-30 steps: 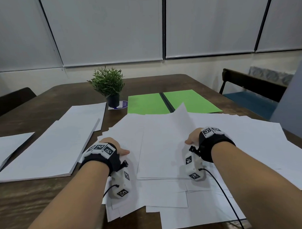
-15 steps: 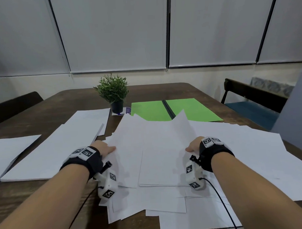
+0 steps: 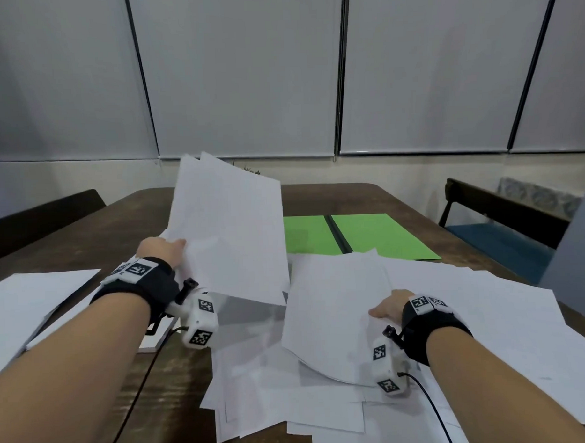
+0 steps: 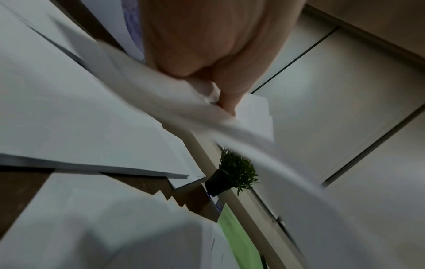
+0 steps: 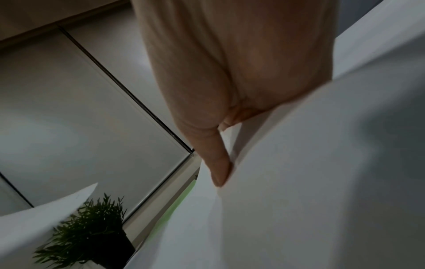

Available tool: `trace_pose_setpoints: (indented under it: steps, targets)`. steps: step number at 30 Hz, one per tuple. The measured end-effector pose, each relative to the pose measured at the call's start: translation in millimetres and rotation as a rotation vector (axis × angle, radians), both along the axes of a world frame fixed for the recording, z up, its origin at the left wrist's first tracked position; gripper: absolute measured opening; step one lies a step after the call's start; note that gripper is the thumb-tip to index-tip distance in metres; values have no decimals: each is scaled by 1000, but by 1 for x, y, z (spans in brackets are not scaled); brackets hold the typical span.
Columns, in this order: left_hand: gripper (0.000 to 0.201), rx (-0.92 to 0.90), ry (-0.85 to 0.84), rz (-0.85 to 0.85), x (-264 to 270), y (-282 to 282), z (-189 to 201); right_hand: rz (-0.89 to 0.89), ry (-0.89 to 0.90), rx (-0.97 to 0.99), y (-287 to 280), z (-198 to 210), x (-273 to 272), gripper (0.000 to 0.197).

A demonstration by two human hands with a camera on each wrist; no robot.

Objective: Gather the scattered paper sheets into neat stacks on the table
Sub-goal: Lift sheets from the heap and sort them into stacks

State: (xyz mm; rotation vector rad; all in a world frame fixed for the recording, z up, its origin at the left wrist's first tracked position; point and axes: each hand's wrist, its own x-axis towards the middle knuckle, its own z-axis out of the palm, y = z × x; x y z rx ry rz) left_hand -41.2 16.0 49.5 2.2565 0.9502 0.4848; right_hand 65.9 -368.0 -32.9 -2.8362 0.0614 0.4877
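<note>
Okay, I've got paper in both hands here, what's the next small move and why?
Probably carry the raised sheets in your left hand leftward onto the neat stack. They are already lifted clear of the loose pile, and that stack lies just beside your left wrist. The right hand can follow with its sheets.

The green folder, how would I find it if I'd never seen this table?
Look at the far side of the brown table, behind the messy white papers. The green folder lies open and flat there, the only bright green thing, with a dark stripe down its middle.
</note>
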Motion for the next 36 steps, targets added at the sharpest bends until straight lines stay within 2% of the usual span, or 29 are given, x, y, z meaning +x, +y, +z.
trace_pose_setpoints:
  steps: [3,6,10,13,15,17,18,20,21,23,27,31,32,35,36]
  targets:
    - [47,-28,-5,-23,2,-5,-2,-10,5,33,-2,-1,3,53]
    - [51,-73,71,-62,8,-20,-10,-50,25,136,-5,-1,3,50]
    - [51,-198,99,-117,16,-53,-27,-213,14,418,-9,-5,10,64]
    - [53,-163,269,-227,24,-78,-51,-289,-12,597,-9,-14,21,92]
    - [53,-236,325,-245,26,-95,-69,-295,-41,706,-13,-33,41,100]
    - [57,-254,388,-285,26,-112,-81,-224,17,639,-12,-28,32,101]
    - [59,-229,422,-309,26,-120,-82,-190,56,585,-10,-20,23,93]
    - [62,-168,496,-349,26,-128,-82,-83,92,362,-10,-13,12,62]
    - [61,-142,519,-359,26,-131,-80,-51,87,280,-11,-10,10,57]
    - [56,-65,541,-369,25,-132,-76,-19,57,190,-10,-4,5,58]
    - [53,37,485,-338,22,-129,-72,1,45,191,-10,-3,0,58]
    - [38,96,458,-380,15,-103,-73,-15,51,194,-11,-2,-1,58]
    - [35,127,403,-348,14,-91,-73,-2,55,181,-11,-3,0,56]
    - [23,82,78,-106,12,-57,-55,-1,36,155,-9,-3,0,52]
    - [21,73,20,-47,12,-46,-47,5,21,153,-9,-3,-1,52]
